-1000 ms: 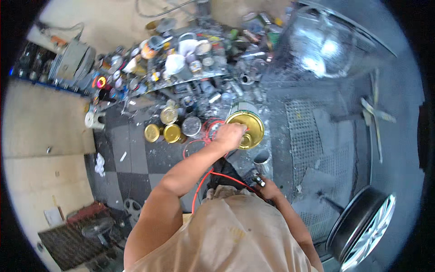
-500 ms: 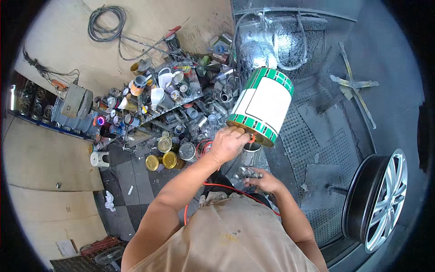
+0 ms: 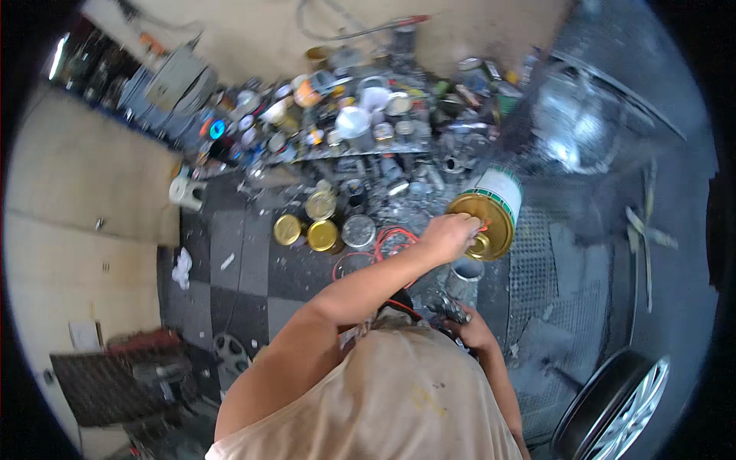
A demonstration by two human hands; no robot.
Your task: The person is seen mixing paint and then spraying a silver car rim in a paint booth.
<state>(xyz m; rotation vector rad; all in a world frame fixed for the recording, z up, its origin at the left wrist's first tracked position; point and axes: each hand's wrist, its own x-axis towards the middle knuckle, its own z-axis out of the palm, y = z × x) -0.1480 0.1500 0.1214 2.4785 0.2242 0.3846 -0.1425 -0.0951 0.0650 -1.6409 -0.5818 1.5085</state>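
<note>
A large green-and-white metal can (image 3: 500, 192) with a gold top hangs tilted in front of me, its top turned toward me. My left hand (image 3: 451, 236) is closed round the red handle on that top, beside a round gold spout. Just below the can stands an open-mouthed grey container (image 3: 464, 280); what is in it does not show. Lower down, near my body, my right hand (image 3: 474, 330) grips a metal spray gun (image 3: 448, 309), partly hidden by the fingers and blurred.
A cluttered bench (image 3: 406, 142) of cups, cans and tools runs along the far wall. Several gold-lidded tins (image 3: 323, 234) stand on the floor beside a coiled red hose (image 3: 395, 239). A car wheel rim (image 3: 606, 410) is at the lower right, and a white stool (image 3: 186, 192) at the left.
The can has swung down and tipped, so its gold top now faces me. My left hand still holds its handle. The view has turned, shifting the bench to the right.
</note>
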